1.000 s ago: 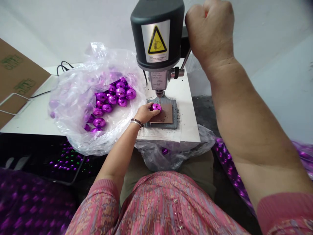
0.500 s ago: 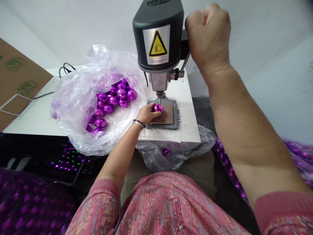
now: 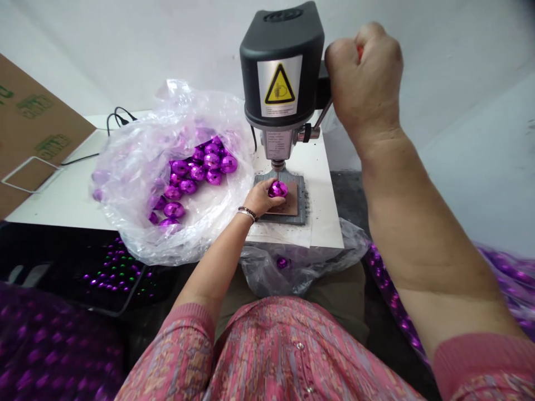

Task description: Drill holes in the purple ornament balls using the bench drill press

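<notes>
Bauble (image 3: 279, 190), magenta and faceted, is located at the foot of the drill press (image 3: 282, 61), over a brown board (image 3: 291, 207) on the grey base plate (image 3: 301, 218). The drill bit (image 3: 278, 176) comes down from the chuck to the bauble's upper side; whether it has entered the surface cannot be determined.

Hands: the left hand (image 3: 264, 198), at the left of the drill press's base, is partly closed, with thumb and fingers pinching the bauble from its left side. Bracelets (image 3: 248, 213) are worn at that wrist. The right hand (image 3: 368, 83), to the right of the drill press's head, is closed in a fist around the end of the feed lever (image 3: 324, 114); a spot of orange shows between the fingers.

Dark chips (image 3: 308, 196) lie along the right edge of the base plate. A warning label (image 3: 280, 86) with a yellow triangle is fixed to the front of the drill press.

Left of the drill press, an open clear plastic bag (image 3: 137, 236) on the white tabletop (image 3: 50, 209) holds many similar purple baubles (image 3: 212, 161). Farther left of the drill press stands a cardboard box (image 3: 39, 128). Below and in front of the drill press, a clear plastic sheet (image 3: 298, 275) hangs by the tabletop's front edge, with one purple ball (image 3: 282, 262) showing there.
</notes>
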`<act>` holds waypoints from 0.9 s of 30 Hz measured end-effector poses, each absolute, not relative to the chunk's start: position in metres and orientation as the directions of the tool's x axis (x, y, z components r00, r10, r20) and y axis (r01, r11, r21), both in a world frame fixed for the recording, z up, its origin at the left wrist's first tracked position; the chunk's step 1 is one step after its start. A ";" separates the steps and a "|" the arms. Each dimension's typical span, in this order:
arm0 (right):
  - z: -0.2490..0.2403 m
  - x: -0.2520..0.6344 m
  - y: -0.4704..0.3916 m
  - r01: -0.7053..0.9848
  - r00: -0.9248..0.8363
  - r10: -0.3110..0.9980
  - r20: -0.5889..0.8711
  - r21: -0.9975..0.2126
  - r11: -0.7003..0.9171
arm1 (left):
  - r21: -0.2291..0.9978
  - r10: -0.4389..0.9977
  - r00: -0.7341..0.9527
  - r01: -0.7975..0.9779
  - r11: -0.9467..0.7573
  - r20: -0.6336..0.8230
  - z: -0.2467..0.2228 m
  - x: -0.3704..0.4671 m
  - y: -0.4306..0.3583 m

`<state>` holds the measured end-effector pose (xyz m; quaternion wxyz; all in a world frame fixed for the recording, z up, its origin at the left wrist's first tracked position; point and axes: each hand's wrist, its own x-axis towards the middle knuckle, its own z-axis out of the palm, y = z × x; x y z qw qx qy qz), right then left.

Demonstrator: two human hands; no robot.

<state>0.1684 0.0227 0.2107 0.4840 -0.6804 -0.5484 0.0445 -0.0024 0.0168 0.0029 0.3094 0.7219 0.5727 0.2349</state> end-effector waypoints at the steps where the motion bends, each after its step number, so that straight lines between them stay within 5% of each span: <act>1: 0.209 0.168 0.018 0.707 0.389 0.786 0.480 -0.703 0.079 | 0.720 0.973 0.231 0.678 -0.149 -0.016 0.003 -0.003 0.016; 9: 0.155 0.176 -0.024 0.751 0.199 0.639 0.743 -0.534 0.388 | 0.745 0.961 0.277 0.643 -0.176 -0.013 -0.002 -0.004 0.018; 27: 0.086 0.174 -0.036 0.864 0.208 0.509 0.835 -0.401 0.305 | 0.688 0.954 0.295 0.680 -0.253 0.060 -0.005 -0.003 0.017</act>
